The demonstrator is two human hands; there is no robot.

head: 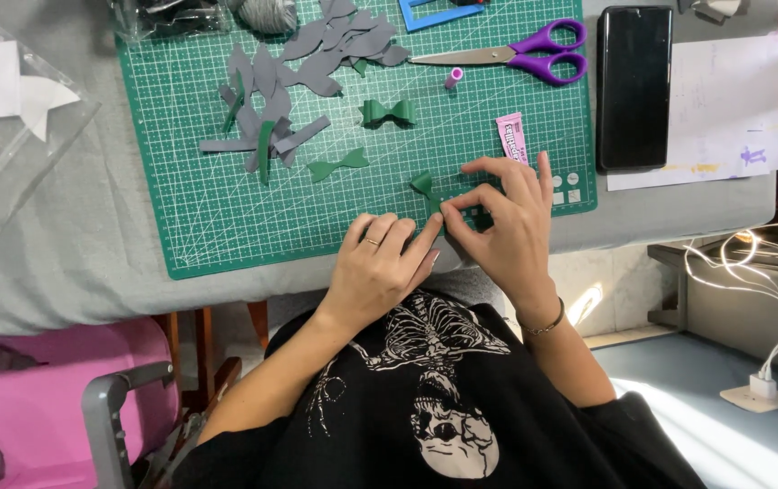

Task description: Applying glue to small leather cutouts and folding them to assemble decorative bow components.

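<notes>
fingers of the left hand (380, 267) and right hand (507, 222) meet, pinched together on a small green foam bow piece (423, 186) at the near edge of the green cutting mat (226, 208). beyond the fingers lie purple scissors (520, 54), grey foam cutouts (303, 63), a finished green bow (387, 112), a flat green bow shape (338, 165) and a pink glue tube (511, 136).

There were three green bows: one finished bow (387, 112), one flat bow (338, 165) and one half-folded bow (424, 187) (lower centre). One pair of purple scissors (516, 54), one black phone (633, 86), one pink tube (511, 136), one cutting mat (190, 217).
</notes>
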